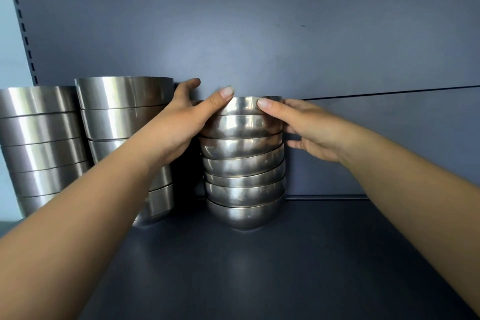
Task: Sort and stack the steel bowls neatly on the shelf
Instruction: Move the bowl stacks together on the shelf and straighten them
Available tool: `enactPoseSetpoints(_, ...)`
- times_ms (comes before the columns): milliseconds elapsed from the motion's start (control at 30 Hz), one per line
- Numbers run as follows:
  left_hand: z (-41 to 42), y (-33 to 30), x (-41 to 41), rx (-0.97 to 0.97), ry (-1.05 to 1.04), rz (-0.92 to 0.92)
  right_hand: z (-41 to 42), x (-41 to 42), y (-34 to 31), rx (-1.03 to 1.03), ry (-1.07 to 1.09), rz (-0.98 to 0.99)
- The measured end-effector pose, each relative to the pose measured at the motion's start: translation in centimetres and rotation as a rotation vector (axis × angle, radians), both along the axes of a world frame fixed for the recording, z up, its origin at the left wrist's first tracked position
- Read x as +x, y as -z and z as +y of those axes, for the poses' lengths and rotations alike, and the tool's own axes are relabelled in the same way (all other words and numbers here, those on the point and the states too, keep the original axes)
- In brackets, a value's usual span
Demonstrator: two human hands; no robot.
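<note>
Dark blue metal shelf [311,254]: two tall straight-walled steel bowl stacks [124,122] done; rounded steel bowl stack [244,169] gripped by left hand [181,122] and right hand [309,130], likely final alignment.

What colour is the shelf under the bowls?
Dark blue-grey shelf, seen in the head view.

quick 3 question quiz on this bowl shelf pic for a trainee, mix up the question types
1. True or false: the round bowl stack stands to the right of two stacks of straight-sided bowls.
2. Which hands touch the round bowl stack? A) left only B) right only C) both
3. Fill in: the stacks stand on a dark ___.

Key:
1. True; the straight-sided stacks are on its left.
2. C; the left hand and right hand hold its upper bowls from either side.
3. shelf
</note>
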State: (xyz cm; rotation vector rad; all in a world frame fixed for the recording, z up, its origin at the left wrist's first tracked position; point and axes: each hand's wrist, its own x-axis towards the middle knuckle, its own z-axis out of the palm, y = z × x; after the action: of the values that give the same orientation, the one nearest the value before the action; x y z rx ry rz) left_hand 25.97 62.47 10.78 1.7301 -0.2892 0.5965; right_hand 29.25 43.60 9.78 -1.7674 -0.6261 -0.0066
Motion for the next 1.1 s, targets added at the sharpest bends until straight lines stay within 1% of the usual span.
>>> enactPoseSetpoints(100, -0.2, 0.2, -0.4, 0.021, 0.077, 0.087, 0.0, -0.1, 0.3, -0.015, -0.036, -0.001)
enactPoseSetpoints(200, -0.6, 0.5, -0.7, -0.008, 0.13, 0.148, -0.2, -0.2, 0.8, -0.032, -0.112, 0.08)
enactPoseSetpoints(267, -0.6, 0.9, -1.0, -0.032, 0.125, 0.15, -0.4, -0.1, 1.2, -0.048, -0.172, 0.125)
enactPoseSetpoints(333, -0.2, 1.7, -1.7, 0.01, 0.115, 0.216, -1.1, 0.1, 1.9, -0.117, -0.204, 0.151)
enactPoseSetpoints(433, 0.9, 4.0, -3.0, 0.13, 0.007, 0.408, -1.8, 0.1, 4.0, -0.249, -0.244, 0.213)
enactPoseSetpoints(500, 0.7, 6.1, -3.7, 0.19, -0.07, 0.531, -1.6, -0.2, 5.3, -0.231, -0.218, 0.26)
enactPoseSetpoints(567, -0.1, 7.9, -3.8, 0.233, -0.107, 0.584, -1.0, -0.5, 6.1, -0.163, -0.168, 0.247)
enactPoseSetpoints(667, -0.4, 9.3, -3.3, 0.245, -0.128, 0.546, -0.3, -1.1, 7.2, -0.125, -0.064, 0.182)
enactPoseSetpoints(800, 0.5, 9.3, -3.7, 0.223, -0.133, 0.433, -0.4, -1.4, 8.3, -0.064, 0.036, 0.127)
enactPoseSetpoints(867, 0.8, 9.5, -4.2, 0.187, -0.08, 0.419, -0.6, -1.0, 8.2, -0.002, 0.074, 0.095)
enactPoseSetpoints(967, 0.1, 9.8, -4.8, 0.131, 0.038, 0.394, -0.1, -0.7, 8.2, 0.106, 0.02, 0.114)
enactPoseSetpoints(1033, -0.4, 10.1, -4.2, 0.126, 0.012, 0.352, 0.4, -0.8, 8.8, 0.143, -0.048, 0.136)
enactPoseSetpoints(1100, -0.5, 10.4, -3.4, 0.094, -0.026, 0.337, 0.4, -0.9, 9.3, 0.142, -0.043, 0.096)
